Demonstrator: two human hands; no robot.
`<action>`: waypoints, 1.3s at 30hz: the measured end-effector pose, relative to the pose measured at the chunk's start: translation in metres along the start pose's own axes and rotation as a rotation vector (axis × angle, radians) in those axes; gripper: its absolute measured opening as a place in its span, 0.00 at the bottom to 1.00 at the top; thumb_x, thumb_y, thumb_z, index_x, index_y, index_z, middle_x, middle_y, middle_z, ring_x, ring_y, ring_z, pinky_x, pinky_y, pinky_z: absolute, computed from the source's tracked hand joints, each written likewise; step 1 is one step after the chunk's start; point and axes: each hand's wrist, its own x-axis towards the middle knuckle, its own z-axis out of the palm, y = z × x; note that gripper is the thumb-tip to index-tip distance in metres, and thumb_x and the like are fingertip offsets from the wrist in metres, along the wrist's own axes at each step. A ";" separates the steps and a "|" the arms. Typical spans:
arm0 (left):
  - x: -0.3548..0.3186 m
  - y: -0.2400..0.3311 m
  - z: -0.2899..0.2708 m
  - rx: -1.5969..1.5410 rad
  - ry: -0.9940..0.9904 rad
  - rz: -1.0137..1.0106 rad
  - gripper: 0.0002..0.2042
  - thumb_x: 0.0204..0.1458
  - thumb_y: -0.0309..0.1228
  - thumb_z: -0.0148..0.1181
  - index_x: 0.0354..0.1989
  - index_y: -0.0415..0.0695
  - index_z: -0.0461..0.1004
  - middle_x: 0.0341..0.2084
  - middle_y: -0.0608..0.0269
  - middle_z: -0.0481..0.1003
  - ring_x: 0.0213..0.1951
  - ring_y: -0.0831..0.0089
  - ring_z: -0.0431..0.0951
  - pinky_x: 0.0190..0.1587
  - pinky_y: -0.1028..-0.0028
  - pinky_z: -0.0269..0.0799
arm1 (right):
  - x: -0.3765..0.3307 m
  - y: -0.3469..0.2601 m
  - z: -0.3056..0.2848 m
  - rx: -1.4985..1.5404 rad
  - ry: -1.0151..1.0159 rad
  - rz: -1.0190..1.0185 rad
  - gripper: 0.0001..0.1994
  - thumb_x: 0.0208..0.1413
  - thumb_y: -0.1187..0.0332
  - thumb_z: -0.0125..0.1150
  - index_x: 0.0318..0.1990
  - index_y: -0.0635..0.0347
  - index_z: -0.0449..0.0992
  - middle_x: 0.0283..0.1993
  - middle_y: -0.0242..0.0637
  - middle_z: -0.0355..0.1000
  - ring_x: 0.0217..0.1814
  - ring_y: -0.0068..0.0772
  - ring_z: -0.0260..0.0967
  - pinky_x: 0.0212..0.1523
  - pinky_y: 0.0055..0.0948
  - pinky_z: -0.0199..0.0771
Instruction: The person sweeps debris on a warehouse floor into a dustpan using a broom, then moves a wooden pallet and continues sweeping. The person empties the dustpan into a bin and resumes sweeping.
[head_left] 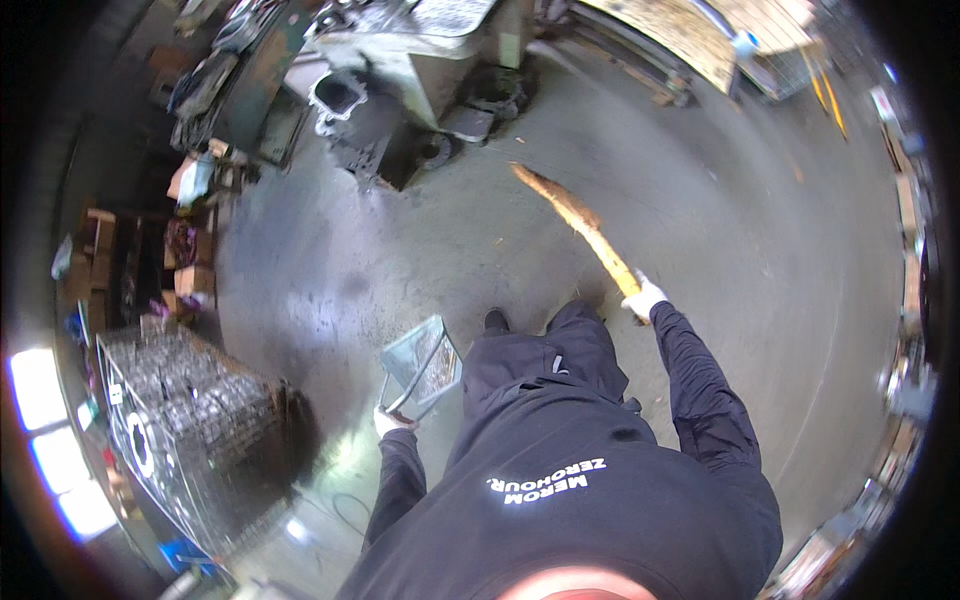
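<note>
My right hand (645,298), in a white glove, is closed round the yellow handle of a broom (578,217). The broom points forward and left, and its brown, worn-looking end is farthest from me. Low on my left side, my gloved left hand (393,422) grips the frame handle of a pale blue-green dustpan (408,352). The pan hangs beside my left leg. Something light-coloured seems to lie in it, too blurred to name. Both shoes stand on the grey floor (470,240) between the two tools.
A wire cage (205,420) packed with small metal parts stands at the left. Ahead are dark metal castings (345,100) beside a machine base (430,60). A wooden-topped table (670,35) is at the far right. Cardboard boxes (195,280) line the left side.
</note>
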 end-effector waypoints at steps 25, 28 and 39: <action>-0.322 -0.290 0.209 -0.828 0.374 -0.019 0.11 0.56 0.43 0.50 0.33 0.48 0.67 0.36 0.59 0.72 0.42 0.55 0.72 0.46 0.39 0.64 | 0.326 -0.138 0.007 -0.968 -0.260 -0.189 0.45 0.46 0.65 0.56 0.73 0.35 0.42 0.48 0.57 0.75 0.50 0.52 0.75 0.54 0.42 0.73; -0.326 -0.354 0.187 -0.616 0.401 0.043 0.12 0.56 0.44 0.51 0.34 0.49 0.68 0.37 0.62 0.72 0.42 0.58 0.70 0.45 0.42 0.64 | 0.295 -0.137 -0.047 -0.938 -0.309 -0.257 0.43 0.45 0.63 0.59 0.72 0.39 0.49 0.49 0.55 0.75 0.52 0.52 0.74 0.55 0.40 0.72; -0.346 -0.523 0.131 -0.881 0.554 -0.165 0.14 0.54 0.44 0.53 0.38 0.45 0.69 0.34 0.62 0.69 0.37 0.66 0.69 0.42 0.53 0.67 | 0.385 -0.165 0.086 -0.695 -0.210 -0.449 0.42 0.50 0.62 0.59 0.72 0.38 0.45 0.42 0.47 0.74 0.44 0.41 0.74 0.45 0.36 0.75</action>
